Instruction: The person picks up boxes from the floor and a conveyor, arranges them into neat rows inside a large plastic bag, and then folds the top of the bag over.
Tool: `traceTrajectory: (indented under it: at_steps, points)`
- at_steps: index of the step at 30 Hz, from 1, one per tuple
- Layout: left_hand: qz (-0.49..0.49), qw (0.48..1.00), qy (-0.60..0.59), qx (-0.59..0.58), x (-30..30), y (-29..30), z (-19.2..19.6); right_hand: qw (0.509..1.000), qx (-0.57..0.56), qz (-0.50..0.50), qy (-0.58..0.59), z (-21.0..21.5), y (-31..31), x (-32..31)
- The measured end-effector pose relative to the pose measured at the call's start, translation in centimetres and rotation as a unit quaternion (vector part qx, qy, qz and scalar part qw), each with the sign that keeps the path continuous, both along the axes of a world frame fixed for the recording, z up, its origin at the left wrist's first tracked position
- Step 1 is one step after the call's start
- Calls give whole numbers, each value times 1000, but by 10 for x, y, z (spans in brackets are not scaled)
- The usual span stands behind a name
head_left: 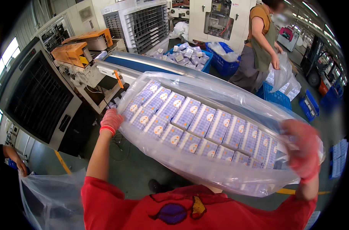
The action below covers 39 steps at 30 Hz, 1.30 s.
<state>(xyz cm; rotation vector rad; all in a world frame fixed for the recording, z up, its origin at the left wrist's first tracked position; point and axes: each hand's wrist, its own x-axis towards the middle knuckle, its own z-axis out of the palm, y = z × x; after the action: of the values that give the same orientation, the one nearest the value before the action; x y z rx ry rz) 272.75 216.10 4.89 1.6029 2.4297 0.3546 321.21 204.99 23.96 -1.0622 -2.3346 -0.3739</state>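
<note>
A large clear plastic bag (205,176) lies spread in front of me, its mouth wide around rows of small packs (186,112) in blue-and-white checked wrapping with a white cartoon figure. My left hand (112,120), in a red-and-white work glove, is closed on the bag's left edge. At the right end of the bag is my right hand (302,149) in a similar glove. Motion smears its fingers, so their grip on the plastic cannot be made out. The packs stand side by side in two main rows.
A conveyor (143,69) runs behind the bag. Beyond it stand a blue crate (207,65) heaped with packs and an air cooler (143,28). A co-worker (256,50) handles plastic above another crate (274,98) at right. Another person's hand (23,168) holds clear plastic at left.
</note>
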Motion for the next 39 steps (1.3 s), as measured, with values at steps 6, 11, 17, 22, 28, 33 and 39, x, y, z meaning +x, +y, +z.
traceTrajectory:
  at_steps: [6, 11, 17, 22, 28, 33, 39]
  points:
    - [49, 789, -598, 128, 16, -2, -7, 920, -271, 206, -192, -111, 107, -190]
    - [136, 454, -879, 58, 21, 3, -12, 926, -219, 261, -162, -164, 118, -298]
    - [-19, 345, -935, 83, 7, -8, 46, 874, -393, 276, -77, -190, 172, -296]
    - [-130, 653, -720, 198, -5, -13, 57, 972, -213, -52, -87, -203, 249, -283]
    - [-125, 674, -640, 346, 21, 17, 44, 962, -270, -51, 7, -202, 302, -262]
    - [-102, 641, -690, 322, 22, 16, 40, 915, -403, 5, -9, -169, 303, -254]
    - [-293, 753, -503, 306, -80, -45, 16, 915, -384, 116, -44, -19, 236, -330]
